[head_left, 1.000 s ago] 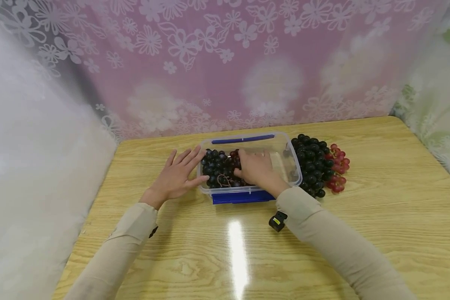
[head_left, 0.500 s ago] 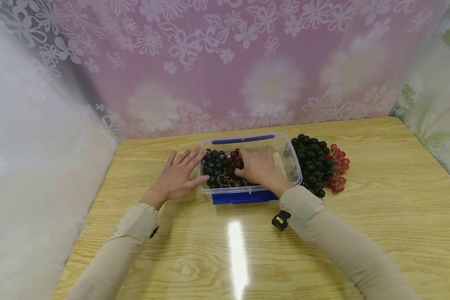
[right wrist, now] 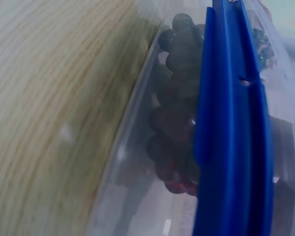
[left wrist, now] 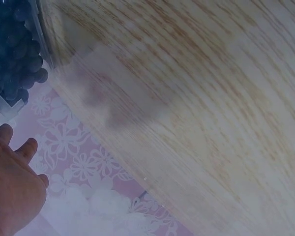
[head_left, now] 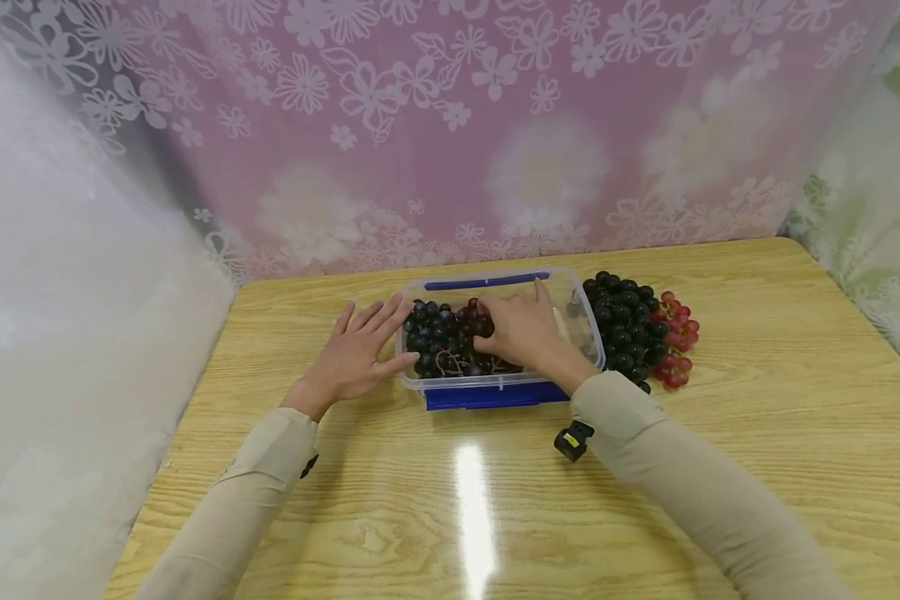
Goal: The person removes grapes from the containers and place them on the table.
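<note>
A clear plastic box (head_left: 585,329) with blue clips stands on the table, its left part filled with dark grapes (head_left: 429,333). My left hand (head_left: 352,358) rests at the box's left end, fingers spread and straight, thumb near the grapes. Reaching inside the box, my right hand (head_left: 525,333) curls its index finger and thumb round a dark red bunch of grapes (head_left: 474,318), while another finger sticks up towards the back rim. The palm hides part of this bunch. Through the wall in the right wrist view, grapes (right wrist: 177,113) show behind the blue clip (right wrist: 231,123).
Against the box's right end lies a large black bunch of grapes (head_left: 624,325), with a red bunch (head_left: 675,337) beyond it. The wooden table (head_left: 375,500) ends at a pink floral curtain (head_left: 435,167) behind the box.
My right hand has shifted slightly right inside the box, and one finger has lifted. More of the dark red grapes and a stem show beside it. The left hand stays put.
</note>
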The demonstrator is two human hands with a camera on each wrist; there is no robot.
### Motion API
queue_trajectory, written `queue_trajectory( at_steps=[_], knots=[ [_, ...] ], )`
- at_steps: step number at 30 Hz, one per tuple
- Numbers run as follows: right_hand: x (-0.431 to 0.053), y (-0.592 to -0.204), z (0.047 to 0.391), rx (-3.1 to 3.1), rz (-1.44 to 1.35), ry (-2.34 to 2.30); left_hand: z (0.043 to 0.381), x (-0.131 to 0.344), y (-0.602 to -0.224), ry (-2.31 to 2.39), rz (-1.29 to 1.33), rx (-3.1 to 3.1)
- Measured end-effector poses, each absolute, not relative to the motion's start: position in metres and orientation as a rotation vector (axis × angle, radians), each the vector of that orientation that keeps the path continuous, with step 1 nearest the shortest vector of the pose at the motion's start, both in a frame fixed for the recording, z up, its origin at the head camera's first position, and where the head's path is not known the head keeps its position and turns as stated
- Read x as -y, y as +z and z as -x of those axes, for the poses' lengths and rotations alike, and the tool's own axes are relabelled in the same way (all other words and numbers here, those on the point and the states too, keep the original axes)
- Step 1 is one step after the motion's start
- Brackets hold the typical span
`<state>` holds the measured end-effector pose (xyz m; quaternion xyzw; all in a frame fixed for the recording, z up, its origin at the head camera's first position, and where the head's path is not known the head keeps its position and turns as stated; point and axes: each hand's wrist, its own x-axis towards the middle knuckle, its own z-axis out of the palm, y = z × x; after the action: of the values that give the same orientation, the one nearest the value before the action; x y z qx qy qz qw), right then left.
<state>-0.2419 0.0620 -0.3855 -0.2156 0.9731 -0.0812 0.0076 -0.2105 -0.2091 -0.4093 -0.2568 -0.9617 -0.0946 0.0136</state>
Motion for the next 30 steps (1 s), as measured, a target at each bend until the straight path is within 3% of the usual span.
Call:
queue_trajectory(
  at_steps=[30],
  knots=[
    [-0.095,-0.340,0.241,-3.092,0.677,-0.355,0.210,0.208,-0.409,-0.272,0.802,2.994]
  ],
)
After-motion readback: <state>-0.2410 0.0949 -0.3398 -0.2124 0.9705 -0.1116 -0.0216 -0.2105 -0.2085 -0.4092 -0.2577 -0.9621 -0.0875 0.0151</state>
